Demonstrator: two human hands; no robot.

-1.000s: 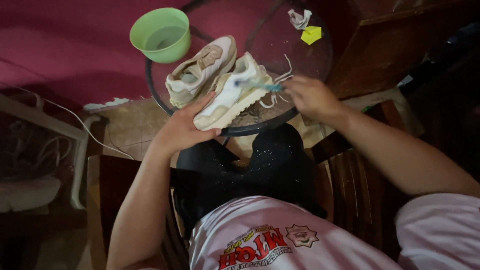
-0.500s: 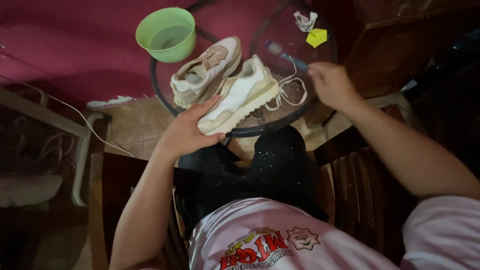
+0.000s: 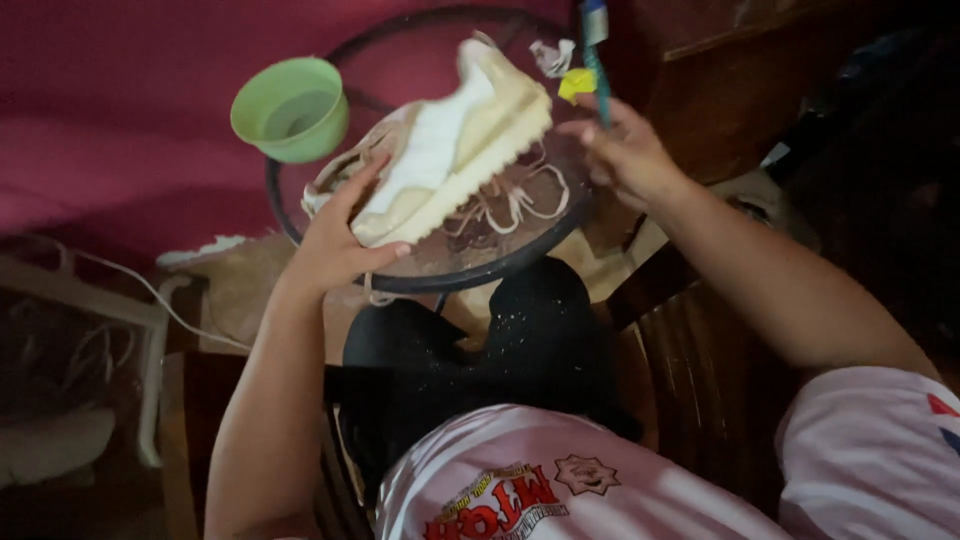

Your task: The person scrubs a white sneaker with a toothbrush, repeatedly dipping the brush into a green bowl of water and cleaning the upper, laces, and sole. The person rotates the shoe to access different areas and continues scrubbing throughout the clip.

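Left hand (image 3: 335, 240) grips cream sneaker (image 3: 455, 150) by heel, tilted over round table (image 3: 500, 265) | right hand (image 3: 625, 155) closed round blue toothbrush (image 3: 597, 60) – I'd steady sneaker, scrub short strokes.

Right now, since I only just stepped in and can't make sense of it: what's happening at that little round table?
A seated person tilts a cream sneaker up on its side with the left hand over a round glass table. The right hand holds a blue-handled brush raised beside the shoe, not touching it. A green bowl stands at the table's edge.
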